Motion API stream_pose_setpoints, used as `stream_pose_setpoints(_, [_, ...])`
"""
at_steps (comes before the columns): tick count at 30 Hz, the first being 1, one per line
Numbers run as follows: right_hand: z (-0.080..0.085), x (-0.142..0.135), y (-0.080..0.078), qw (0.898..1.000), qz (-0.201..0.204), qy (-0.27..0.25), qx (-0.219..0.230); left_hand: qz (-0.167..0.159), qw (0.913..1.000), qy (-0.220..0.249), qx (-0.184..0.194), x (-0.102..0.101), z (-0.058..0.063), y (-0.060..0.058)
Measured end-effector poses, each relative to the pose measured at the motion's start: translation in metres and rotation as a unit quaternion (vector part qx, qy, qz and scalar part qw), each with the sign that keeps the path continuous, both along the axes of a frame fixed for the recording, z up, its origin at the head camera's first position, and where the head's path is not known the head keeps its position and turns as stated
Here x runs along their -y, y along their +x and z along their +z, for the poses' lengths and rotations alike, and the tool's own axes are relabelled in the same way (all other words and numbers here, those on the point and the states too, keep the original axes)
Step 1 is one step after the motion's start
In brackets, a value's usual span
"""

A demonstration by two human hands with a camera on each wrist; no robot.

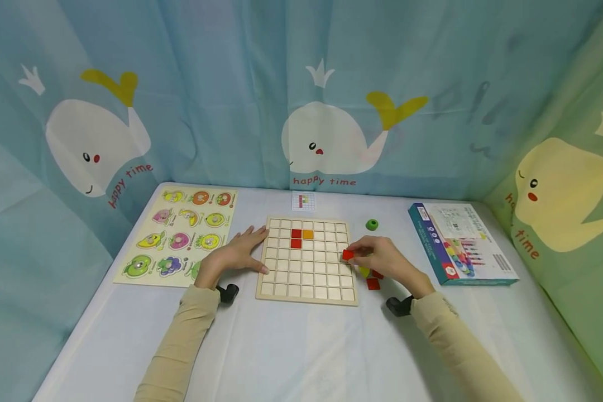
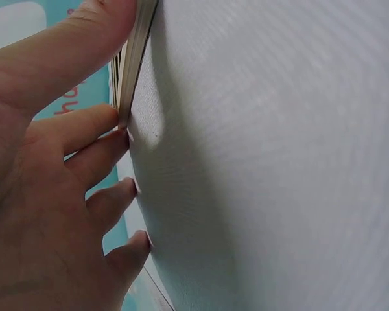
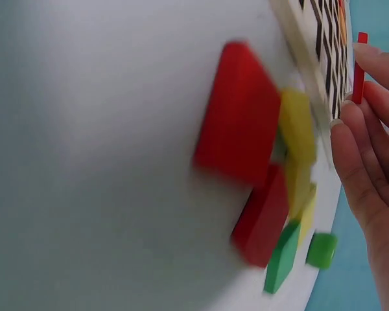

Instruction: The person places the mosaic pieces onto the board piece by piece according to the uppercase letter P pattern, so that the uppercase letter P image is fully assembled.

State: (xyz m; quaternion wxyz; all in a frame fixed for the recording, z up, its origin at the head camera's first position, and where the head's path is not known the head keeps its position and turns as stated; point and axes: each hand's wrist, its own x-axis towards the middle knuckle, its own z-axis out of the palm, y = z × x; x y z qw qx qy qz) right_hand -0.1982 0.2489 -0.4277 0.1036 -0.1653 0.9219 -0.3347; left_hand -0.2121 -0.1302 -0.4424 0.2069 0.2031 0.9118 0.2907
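Observation:
A wooden grid board lies flat on the table, with two red tiles and an orange tile in its upper cells. My left hand rests at the board's left edge, fingers spread and thumb touching the rim. Over the right edge of the board, my right hand pinches a red square tile between thumb and fingers. Beneath that hand lie loose red tiles, yellow tiles and a green tile, partly hidden in the head view.
Behind the board lies a small pattern card. A green bead-like piece sits at the back right, left of a toy box. On the left is a fruit puzzle board. Whale-printed curtains surround the table.

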Motion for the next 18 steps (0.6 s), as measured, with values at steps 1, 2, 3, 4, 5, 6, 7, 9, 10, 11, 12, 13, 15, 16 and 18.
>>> stream_pose_setpoints(1, [0.0, 0.003, -0.001, 1.0, 0.002, -0.001, 0.0, 0.0, 1.0, 0.0, 0.0, 0.0, 0.0, 0.0])
stream_pose_setpoints(2, [0.0, 0.007, -0.002, 1.0, 0.005, -0.001, 0.0, 0.0, 1.0, 0.0, 0.0, 0.0, 0.0, 0.0])
stream_pose_setpoints(3, [0.0, 0.01, -0.003, 1.0, 0.008, -0.003, -0.002, 0.0, 1.0, 0.001, 0.001, 0.0, 0.0, 0.0])
stream_pose_setpoints(4, [0.0, 0.013, -0.004, 1.0, 0.01, -0.005, -0.003, 0.0, 1.0, 0.001, 0.001, 0.0, 0.001, 0.0])
stream_pose_setpoints(5, [0.0, 0.016, -0.005, 1.0, 0.013, -0.007, -0.005, 0.0, 1.0, 0.0, 0.0, 0.0, 0.001, 0.0])
stream_pose_setpoints(6, [0.0, 0.019, -0.005, 1.0, 0.017, -0.009, -0.009, 0.0, 1.0, 0.0, 0.0, 0.0, 0.001, 0.0])
stream_pose_setpoints(7, [0.0, 0.022, -0.006, 1.0, 0.021, -0.012, -0.013, 0.0, 1.0, 0.0, 0.0, 0.0, 0.001, 0.0])
stream_pose_setpoints(9, [-0.001, 0.028, -0.007, 0.999, 0.027, -0.017, -0.015, -0.001, 1.0, -0.002, 0.0, -0.001, 0.0, 0.0])
stream_pose_setpoints(10, [-0.001, 0.03, -0.008, 0.999, 0.03, -0.017, -0.015, 0.0, 1.0, -0.002, 0.001, -0.001, 0.0, 0.0])
stream_pose_setpoints(11, [-0.001, 0.033, -0.009, 0.999, 0.033, -0.018, -0.013, 0.0, 1.0, -0.003, 0.002, -0.001, 0.0, 0.0])
stream_pose_setpoints(12, [-0.001, 0.036, -0.01, 0.999, 0.036, -0.018, -0.012, 0.0, 1.0, -0.003, 0.003, -0.001, 0.0, 0.0])
stream_pose_setpoints(13, [-0.001, 0.038, -0.01, 0.999, 0.036, -0.019, -0.009, 0.0, 1.0, -0.003, 0.004, -0.001, 0.0, 0.0])
stream_pose_setpoints(15, [-0.001, 0.044, -0.012, 0.999, 0.037, -0.019, -0.005, 0.001, 1.0, -0.003, 0.006, -0.001, 0.0, -0.001])
stream_pose_setpoints(16, [-0.001, 0.047, -0.012, 0.999, 0.039, -0.018, -0.005, 0.001, 1.0, -0.002, 0.007, -0.001, 0.0, 0.0])
stream_pose_setpoints(18, [-0.002, 0.053, -0.014, 0.999, 0.048, -0.018, -0.01, 0.001, 1.0, -0.003, 0.007, -0.001, 0.0, 0.0])
